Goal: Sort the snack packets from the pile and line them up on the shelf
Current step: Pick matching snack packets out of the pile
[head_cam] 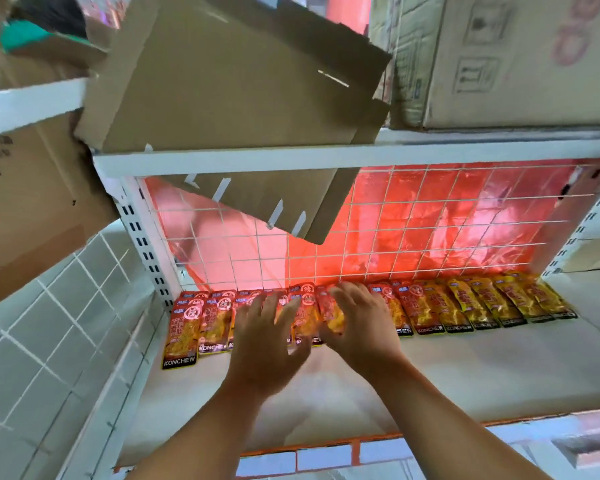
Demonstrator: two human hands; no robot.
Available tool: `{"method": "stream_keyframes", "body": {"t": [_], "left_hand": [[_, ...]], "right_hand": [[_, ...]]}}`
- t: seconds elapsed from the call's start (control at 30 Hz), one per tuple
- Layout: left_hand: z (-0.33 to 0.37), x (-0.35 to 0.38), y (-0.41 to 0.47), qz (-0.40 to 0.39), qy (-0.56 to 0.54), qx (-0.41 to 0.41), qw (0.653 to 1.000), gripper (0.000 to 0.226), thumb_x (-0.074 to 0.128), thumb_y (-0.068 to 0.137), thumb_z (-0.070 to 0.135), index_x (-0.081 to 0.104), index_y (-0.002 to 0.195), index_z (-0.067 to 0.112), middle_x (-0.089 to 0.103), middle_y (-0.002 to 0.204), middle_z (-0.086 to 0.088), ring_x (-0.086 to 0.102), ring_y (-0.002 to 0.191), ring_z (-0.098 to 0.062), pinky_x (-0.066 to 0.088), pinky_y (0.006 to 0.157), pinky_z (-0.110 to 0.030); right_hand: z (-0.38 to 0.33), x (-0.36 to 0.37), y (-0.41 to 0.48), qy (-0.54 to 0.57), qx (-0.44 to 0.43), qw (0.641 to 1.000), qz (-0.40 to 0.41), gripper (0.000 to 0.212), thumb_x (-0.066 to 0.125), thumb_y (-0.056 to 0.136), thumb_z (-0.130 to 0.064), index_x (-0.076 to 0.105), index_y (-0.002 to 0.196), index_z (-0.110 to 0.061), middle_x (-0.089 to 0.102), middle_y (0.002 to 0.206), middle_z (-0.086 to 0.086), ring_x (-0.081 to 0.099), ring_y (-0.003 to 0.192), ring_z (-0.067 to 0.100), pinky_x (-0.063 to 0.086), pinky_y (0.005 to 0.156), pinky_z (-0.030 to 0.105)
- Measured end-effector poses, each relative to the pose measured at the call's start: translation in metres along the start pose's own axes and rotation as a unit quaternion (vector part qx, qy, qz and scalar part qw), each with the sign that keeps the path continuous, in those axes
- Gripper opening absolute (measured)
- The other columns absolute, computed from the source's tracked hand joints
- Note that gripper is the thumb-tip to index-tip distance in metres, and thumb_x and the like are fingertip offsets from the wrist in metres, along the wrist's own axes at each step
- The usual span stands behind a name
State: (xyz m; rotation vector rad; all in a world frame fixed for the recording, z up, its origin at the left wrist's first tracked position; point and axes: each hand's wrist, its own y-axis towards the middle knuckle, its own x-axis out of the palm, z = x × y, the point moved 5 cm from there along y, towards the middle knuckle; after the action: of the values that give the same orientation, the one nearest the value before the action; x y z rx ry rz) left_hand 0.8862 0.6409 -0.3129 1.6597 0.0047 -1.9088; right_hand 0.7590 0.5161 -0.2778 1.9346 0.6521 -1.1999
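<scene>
Both hands on the row of snack packets at the back of the shelf

The snack packets [430, 306] lie flat, side by side, in one row along the far edge of the white shelf [465, 368], against a white wire grid [430, 223] with red plastic sheet [499, 209] behind it. The redder packs sit to the left and the yellower ones to the right. The left hand [267, 341] reaches over the middle-left of the row, released, its fingers spread and straight over the packs; motion blur hides whether they touch. Just to its right, the right hand [361, 327] lies with fingers stretched across the middle packs, grasping nothing. A tilted packet [331, 313] sits at its thumb side, between the two hands. Above, a flattened cardboard sheet [229, 98] hangs down over the upper shelf's rail, with a cardboard box [516, 64] to its right. White tiles [49, 323] show at the left.
</scene>
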Motion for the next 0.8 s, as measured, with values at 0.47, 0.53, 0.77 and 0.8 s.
{"method": "stream_keyframes", "body": {"t": [0.47, 0.53, 0.77, 0.8], "left_hand": [[0.356, -0.104, 0.138, 0.126, -0.03, 0.278, 0.952, 0.07, 0.056, 0.084, 0.059, 0.051, 0.145, 0.026, 0.056, 0.143, -0.011, 0.053, 0.13, -0.041, 0.045, 0.103, -0.054], [0.418, -0.121, 0.148, 0.16, -0.03, 0.327, 0.931, 0.07, 0.053, 0.086, 0.061, 0.047, 0.145, 0.025, 0.058, 0.143, -0.013, 0.053, 0.132, -0.042, 0.046, 0.103, -0.056], [0.599, -0.169, 0.161, 0.207, -0.061, 0.411, 0.886, 0.072, 0.026, 0.097, 0.073, 0.037, 0.154, 0.03, 0.043, 0.157, -0.011, 0.037, 0.146, -0.038, 0.036, 0.111, -0.06], [0.618, -0.171, 0.162, 0.205, -0.067, 0.414, 0.884, 0.072, 0.022, 0.097, 0.074, 0.035, 0.155, 0.032, 0.042, 0.158, -0.01, 0.036, 0.147, -0.037, 0.034, 0.114, -0.06]], "right_hand": [[0.205, -0.315, -0.074, -0.153, 0.019, 0.962, 0.226, 0.066, 0.061, 0.078, -0.058, 0.062, 0.13, -0.017, 0.062, 0.131, 0.004, 0.055, 0.123, 0.03, 0.044, 0.106, 0.046], [0.23, -0.367, -0.097, -0.184, 0.017, 0.948, 0.258, 0.068, 0.063, 0.075, -0.058, 0.062, 0.129, -0.018, 0.063, 0.128, 0.003, 0.056, 0.119, 0.029, 0.044, 0.104, 0.043], [0.314, -0.505, -0.184, -0.265, 0.063, 0.905, 0.327, 0.058, 0.062, 0.081, -0.057, 0.061, 0.126, -0.02, 0.061, 0.123, -0.003, 0.053, 0.119, 0.021, 0.044, 0.104, 0.039], [0.324, -0.517, -0.194, -0.272, 0.069, 0.901, 0.33, 0.057, 0.061, 0.081, -0.056, 0.061, 0.125, -0.02, 0.061, 0.124, -0.004, 0.053, 0.118, 0.021, 0.044, 0.104, 0.039]]}}
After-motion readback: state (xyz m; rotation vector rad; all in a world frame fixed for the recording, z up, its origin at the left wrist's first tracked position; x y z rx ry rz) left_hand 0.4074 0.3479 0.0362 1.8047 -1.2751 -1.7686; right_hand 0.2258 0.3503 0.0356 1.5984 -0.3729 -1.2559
